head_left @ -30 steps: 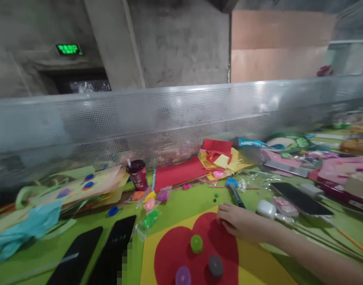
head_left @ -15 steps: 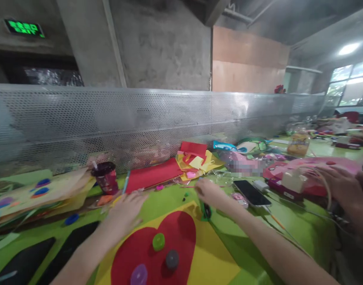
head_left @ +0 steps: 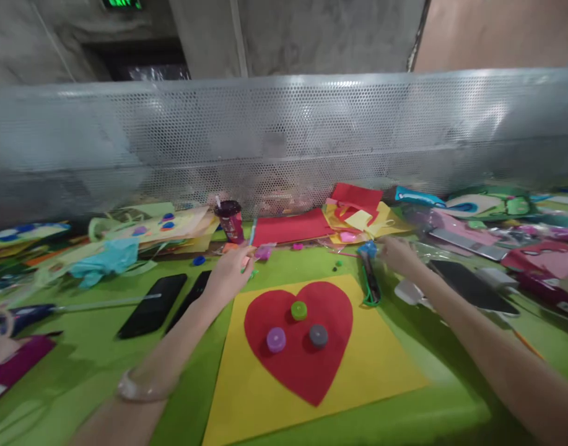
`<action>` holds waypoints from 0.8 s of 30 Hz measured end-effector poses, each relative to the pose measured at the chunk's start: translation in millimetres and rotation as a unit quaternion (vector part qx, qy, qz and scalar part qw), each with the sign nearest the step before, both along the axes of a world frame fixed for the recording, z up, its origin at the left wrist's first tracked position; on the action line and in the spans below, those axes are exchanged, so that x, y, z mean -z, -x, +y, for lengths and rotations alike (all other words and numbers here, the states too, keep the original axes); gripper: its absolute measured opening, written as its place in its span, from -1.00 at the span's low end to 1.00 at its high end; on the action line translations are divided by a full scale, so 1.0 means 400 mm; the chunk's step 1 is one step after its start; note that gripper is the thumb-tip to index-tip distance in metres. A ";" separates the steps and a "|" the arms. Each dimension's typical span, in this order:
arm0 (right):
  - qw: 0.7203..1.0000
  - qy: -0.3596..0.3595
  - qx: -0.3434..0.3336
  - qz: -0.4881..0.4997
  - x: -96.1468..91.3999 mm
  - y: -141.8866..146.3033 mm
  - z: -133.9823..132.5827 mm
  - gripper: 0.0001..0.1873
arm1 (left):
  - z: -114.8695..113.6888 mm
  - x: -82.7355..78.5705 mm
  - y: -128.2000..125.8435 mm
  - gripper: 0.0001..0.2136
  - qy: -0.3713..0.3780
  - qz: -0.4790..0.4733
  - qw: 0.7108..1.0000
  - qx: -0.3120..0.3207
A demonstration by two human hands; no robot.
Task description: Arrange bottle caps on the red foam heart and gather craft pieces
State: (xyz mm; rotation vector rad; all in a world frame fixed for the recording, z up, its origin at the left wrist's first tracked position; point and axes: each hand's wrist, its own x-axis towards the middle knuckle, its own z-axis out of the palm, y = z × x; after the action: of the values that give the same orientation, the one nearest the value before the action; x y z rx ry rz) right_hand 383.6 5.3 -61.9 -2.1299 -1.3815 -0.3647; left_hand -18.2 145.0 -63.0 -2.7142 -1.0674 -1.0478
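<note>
Head view: my left hand reaches up the middle of the frame, just left of the yellow sheet. Its fingers touch a little clear bag with something purple in it. I cannot tell if they pinch it or just rest on it, because it looks blurry. A dark red cup with a straw stands just above my hand.

My right hand is to the right of the middle, near the top edge of the yellow sheet. Its fingers curl loosely by a blue-tipped tool that lies on the green table. I cannot tell if they hold it.

A big red heart lies flat on the yellow sheet in the lower middle. Three small caps sit on the heart: a green cap, a purple cap and a grey cap. Two black phones lie at the left. Another phone lies at the right, just past my right arm.
</note>
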 end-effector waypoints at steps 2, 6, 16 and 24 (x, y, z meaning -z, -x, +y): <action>0.999 -0.049 0.013 0.008 -0.035 -0.001 -0.012 -0.70 | -0.007 0.006 -0.008 -0.71 -0.017 -0.025 0.999 0.013; 0.991 -0.131 -0.036 0.003 -0.101 0.086 -0.030 -0.69 | -0.074 0.004 -0.045 -0.74 -0.042 -0.068 0.994 0.080; 0.883 -0.162 -0.432 -0.083 -0.041 0.505 -0.023 -0.67 | -0.185 -0.025 -0.066 -0.82 0.002 -0.036 0.972 0.232; 0.868 -0.198 -0.451 -0.059 -0.029 0.497 -0.032 -0.58 | -0.199 -0.024 -0.087 -0.79 0.157 -0.106 0.957 0.218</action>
State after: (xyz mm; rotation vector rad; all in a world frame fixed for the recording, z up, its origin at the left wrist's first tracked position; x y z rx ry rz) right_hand 184.7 -7.5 -50.4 -0.9802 -1.9834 -0.3466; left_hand 16.8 65.5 -53.5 -3.2570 -0.7165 -1.3582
